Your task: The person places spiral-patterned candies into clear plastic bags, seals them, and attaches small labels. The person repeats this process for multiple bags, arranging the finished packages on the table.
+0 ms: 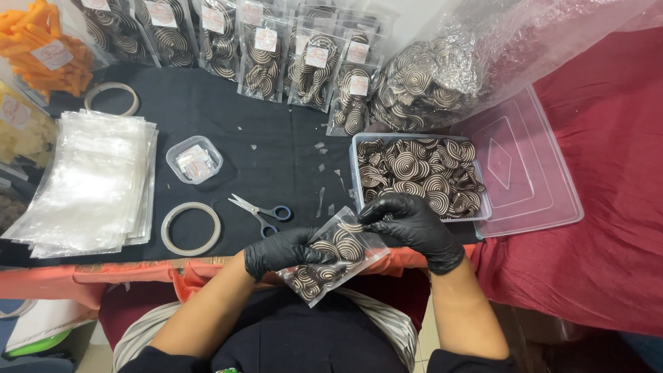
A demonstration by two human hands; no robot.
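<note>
Both hands, in black gloves, are meeting over a small clear pouch [333, 257] partly filled with dark-and-cream spiral biscuits. The left hand [284, 251] is gripping the pouch's side from below, fingers curled around the plastic, while the right hand [409, 222] is pinching the pouch's open upper corner between thumb and fingertips, so the two hands are sitting close together, each clamped on the same pouch, which is tilting between them just above the table's near edge. Just beyond the right hand, a clear plastic tub [418, 174] is sitting full of the same spiral biscuits, with its lid [526, 166] lying flat to the outer side of that hand. Just ahead of the left hand, blue-handled scissors [262, 210] are lying on the black cloth, with a tape ring [190, 228] beside them further out to the left and a stack of empty clear bags [90, 181] beyond that. Filled pouches [276, 48] are standing in a row well ahead of both hands.
</note>
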